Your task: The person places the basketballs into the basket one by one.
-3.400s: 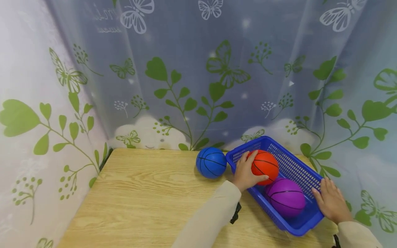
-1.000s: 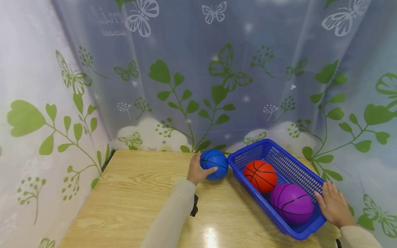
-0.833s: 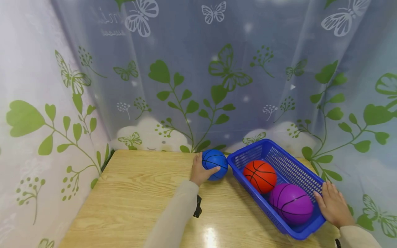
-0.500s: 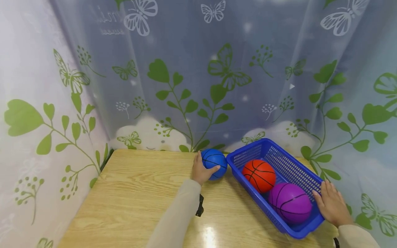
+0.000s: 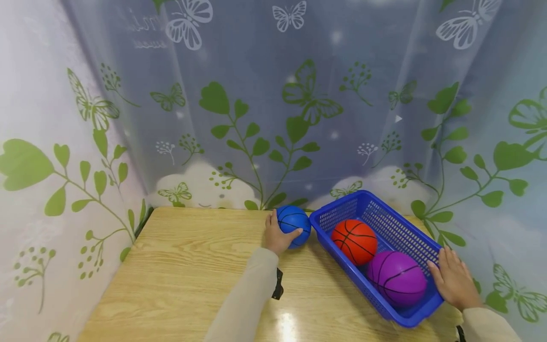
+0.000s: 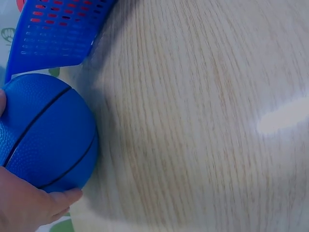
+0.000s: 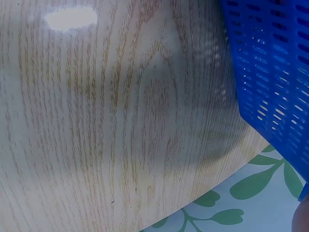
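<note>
In the head view my left hand (image 5: 278, 236) holds a small blue basketball (image 5: 294, 219) from its left side, thumb across the near face and fingers behind it. The ball sits on the table just left of a blue plastic basket (image 5: 399, 233). The left wrist view shows the same hand's fingers (image 6: 29, 203) against the lower part of the ball. Inside the basket lie an orange-red basketball (image 5: 354, 242) and a purple basketball (image 5: 397, 279), side by side. My right hand (image 5: 455, 279) rests on the basket's right rim with its fingers extended.
The wooden table (image 5: 192, 266) ends at the back against a printed curtain (image 5: 239, 57) with leaves and butterflies. The basket stands at an angle near the right edge. Light glares off the tabletop near the front.
My left hand has let go of the orange-red basketball in the basket and moved left onto the blue one. The right hand has stayed on the rim. Over the last second little has moved.
</note>
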